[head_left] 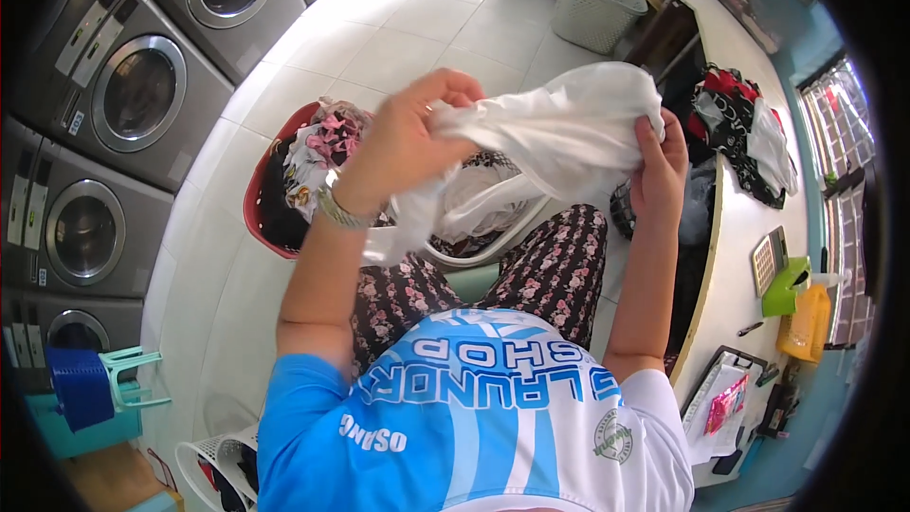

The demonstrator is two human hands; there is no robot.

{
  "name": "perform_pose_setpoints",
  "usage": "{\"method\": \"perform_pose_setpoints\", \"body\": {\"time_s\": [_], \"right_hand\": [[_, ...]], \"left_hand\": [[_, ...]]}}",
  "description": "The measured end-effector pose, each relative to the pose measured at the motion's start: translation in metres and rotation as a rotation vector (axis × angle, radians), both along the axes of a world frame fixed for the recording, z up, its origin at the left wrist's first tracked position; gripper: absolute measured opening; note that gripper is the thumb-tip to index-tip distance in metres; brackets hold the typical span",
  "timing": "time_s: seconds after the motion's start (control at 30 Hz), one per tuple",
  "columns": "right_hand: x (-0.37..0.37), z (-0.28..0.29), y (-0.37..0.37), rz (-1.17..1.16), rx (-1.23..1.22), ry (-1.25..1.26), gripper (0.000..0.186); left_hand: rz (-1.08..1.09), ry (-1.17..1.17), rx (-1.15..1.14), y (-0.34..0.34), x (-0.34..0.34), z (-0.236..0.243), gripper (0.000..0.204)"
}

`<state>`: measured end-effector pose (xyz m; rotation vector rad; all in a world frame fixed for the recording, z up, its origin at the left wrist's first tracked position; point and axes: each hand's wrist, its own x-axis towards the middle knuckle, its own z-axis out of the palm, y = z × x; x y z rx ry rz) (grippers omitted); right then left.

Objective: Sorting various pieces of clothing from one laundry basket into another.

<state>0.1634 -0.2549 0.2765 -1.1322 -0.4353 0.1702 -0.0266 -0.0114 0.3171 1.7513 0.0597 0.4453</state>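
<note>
A white cloth garment point(573, 128), its exact kind unclear, is stretched in the air between my hands above my lap. My left hand point(409, 144), with a watch point(341, 213) at the wrist, is closed on the bunched left end, and a loose part hangs below it. At the other end, my right hand point(659, 156) pinches the edge between thumb and fingers. Beneath the cloth, a white laundry basket point(502, 245) with light and dark clothes stands in front of my knees, partly hidden by the garment. Left of it, a red basket point(254, 204) is heaped with mixed clothes.
Front-loading machines point(139, 93) line the left side. A long counter point(749, 228) on the right bears folded dark clothes point(735, 123), a calculator point(770, 261), a yellow jug point(806, 322) and a clipboard point(720, 408). A tall pale basket point(597, 9) stands ahead; a blue stool point(81, 389) is lower left.
</note>
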Motion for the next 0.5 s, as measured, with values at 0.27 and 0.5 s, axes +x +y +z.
{"method": "perform_pose_setpoints", "body": {"time_s": [0.27, 0.5], "right_hand": [[0.023, 0.022, 0.013, 0.382, -0.276, 0.035, 0.015], [0.052, 0.046, 0.006, 0.128, 0.002, 0.081, 0.014]], "left_hand": [[0.484, -0.501, 0.732, 0.057, 0.085, 0.052, 0.022], [0.744, -0.472, 1.003, 0.079, 0.112, 0.12, 0.019]]}}
